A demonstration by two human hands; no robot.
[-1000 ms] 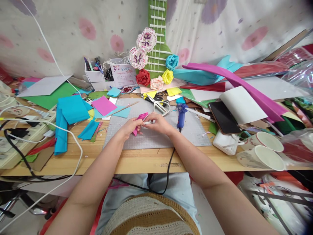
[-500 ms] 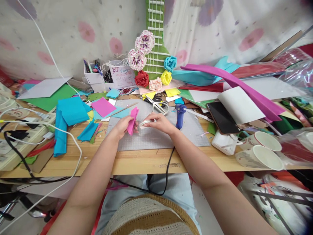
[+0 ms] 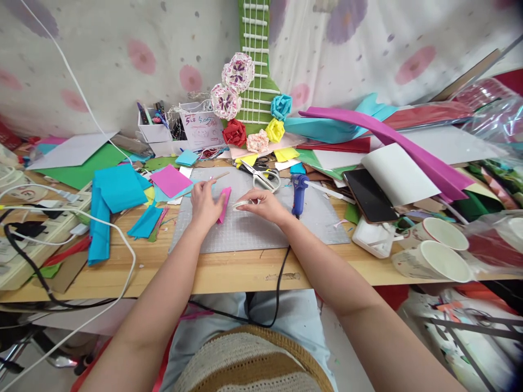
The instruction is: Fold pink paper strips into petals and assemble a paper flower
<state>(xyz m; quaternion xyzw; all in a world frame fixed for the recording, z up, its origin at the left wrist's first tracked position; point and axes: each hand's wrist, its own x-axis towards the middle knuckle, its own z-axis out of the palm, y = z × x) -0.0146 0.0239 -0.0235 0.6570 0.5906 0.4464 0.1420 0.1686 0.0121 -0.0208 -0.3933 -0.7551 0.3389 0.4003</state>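
Observation:
My left hand [image 3: 205, 202] holds a folded pink paper piece [image 3: 224, 202] over the grey cutting mat [image 3: 261, 228], fingers spread on its back. My right hand [image 3: 262, 204] grips a small white tape roll [image 3: 241, 204] right beside the pink piece. Just beyond the hands on the mat lie scissors [image 3: 263, 177], a blue glue gun [image 3: 299, 191] and a thin wooden stick [image 3: 218, 177].
Blue [image 3: 116, 188], pink [image 3: 170, 180] and green paper sheets litter the left side. A phone [image 3: 366, 195], white paper and two paper cups [image 3: 433, 256] lie right. Paper flowers [image 3: 239, 103] on a green guitar shape stand behind. Cables and a power strip [image 3: 24, 228] sit far left.
The left hand turned the pink piece from upright to flatter, lowering it toward the mat. The right hand kept the tape roll and shifted slightly left.

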